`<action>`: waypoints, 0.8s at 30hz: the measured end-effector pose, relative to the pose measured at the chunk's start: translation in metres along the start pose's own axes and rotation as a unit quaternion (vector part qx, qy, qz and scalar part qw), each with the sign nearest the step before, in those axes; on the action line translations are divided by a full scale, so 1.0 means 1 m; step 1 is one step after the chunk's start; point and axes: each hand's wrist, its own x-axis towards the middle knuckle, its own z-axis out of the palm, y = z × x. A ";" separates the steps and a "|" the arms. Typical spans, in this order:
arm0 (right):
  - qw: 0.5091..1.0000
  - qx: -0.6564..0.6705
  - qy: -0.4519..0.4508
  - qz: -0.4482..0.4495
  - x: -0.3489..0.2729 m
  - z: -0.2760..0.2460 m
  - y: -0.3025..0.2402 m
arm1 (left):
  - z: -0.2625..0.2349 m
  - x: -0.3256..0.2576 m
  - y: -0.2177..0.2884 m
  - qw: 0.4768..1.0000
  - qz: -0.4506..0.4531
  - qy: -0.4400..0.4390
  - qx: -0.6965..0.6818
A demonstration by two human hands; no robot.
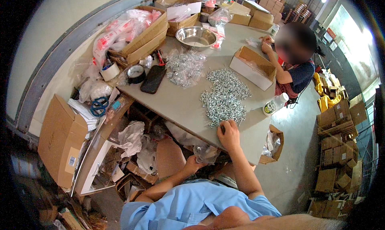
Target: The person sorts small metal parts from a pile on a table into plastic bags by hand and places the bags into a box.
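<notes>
A heap of small silvery screws (225, 95) lies on the grey table in front of me. At its near edge my right hand (229, 135) rests on the tabletop with curled fingers; what they hold, if anything, is hidden. Below the table's front edge, over my lap, my left hand (193, 165) grips a clear plastic bag (206, 154) by its side. Left of the heap lies a pile of small clear bags (185, 67) with metal pieces in them.
A black phone (153, 79), tape roll (136, 74) and steel bowl (196, 37) sit on the table (172, 105). A white bottle (276, 104) and open carton (253, 67) stand right. A co-worker (294, 69) sits across. Blue-handled scissors (99, 106) lie left.
</notes>
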 end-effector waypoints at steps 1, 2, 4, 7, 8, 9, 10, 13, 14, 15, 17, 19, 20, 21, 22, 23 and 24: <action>1.000 -0.002 0.004 0.000 -0.002 -0.001 -0.001 | 0.001 -0.001 0.003 1.000 -0.009 0.005 0.004; 1.000 0.000 -0.016 0.005 -0.004 -0.003 -0.001 | 0.001 -0.001 0.004 1.000 -0.018 0.010 0.008; 0.998 0.005 -0.058 0.013 -0.008 -0.011 -0.009 | 0.002 0.000 0.000 1.000 -0.013 0.017 0.016; 0.994 0.011 -0.101 -0.027 -0.022 -0.016 -0.014 | 0.003 -0.001 0.014 0.999 -0.035 0.018 0.011; 0.985 0.045 -0.162 -0.040 -0.022 -0.019 -0.016 | 0.004 -0.002 0.019 0.999 -0.048 0.018 0.006; 0.970 0.080 -0.222 -0.054 -0.021 -0.024 -0.019 | 0.005 -0.001 0.013 0.999 -0.040 0.020 -0.022; 0.950 0.115 -0.282 -0.069 -0.021 -0.026 -0.021 | 0.006 0.000 0.003 0.998 -0.032 0.022 -0.051; 0.967 0.138 -0.199 0.078 -0.013 -0.017 -0.013 | 0.007 -0.001 0.006 0.998 -0.005 0.031 -0.051; 0.980 0.117 -0.142 0.074 -0.009 -0.013 -0.009 | 0.007 -0.001 0.010 0.999 0.004 0.035 -0.037; 0.989 0.096 -0.085 0.071 -0.003 -0.008 -0.005 | 0.007 0.001 0.001 0.999 0.019 0.023 -0.036; 0.997 0.043 -0.034 0.062 0.006 -0.004 -0.010 | 0.004 0.005 -0.022 0.998 0.050 0.007 -0.035; 0.999 -0.002 -0.023 0.036 0.008 0.004 -0.007 | 0.005 0.003 -0.013 0.998 0.027 0.014 -0.049; 0.999 -0.025 -0.016 0.024 0.009 0.007 -0.006 | 0.006 0.002 -0.009 0.998 0.016 0.018 -0.057; 0.999 -0.028 -0.019 0.030 0.009 0.008 -0.007 | 0.005 0.000 -0.003 0.999 -0.007 0.022 -0.041; 0.999 -0.031 -0.022 0.037 0.010 0.009 -0.008 | 0.004 -0.001 0.003 0.999 -0.029 0.026 -0.025; 0.998 -0.034 -0.024 0.044 0.010 0.009 -0.009 | 0.004 -0.002 0.006 0.998 -0.051 0.030 -0.010; 0.998 -0.037 -0.025 0.044 0.009 0.009 -0.009 | 0.004 -0.002 0.004 0.998 -0.045 0.030 -0.016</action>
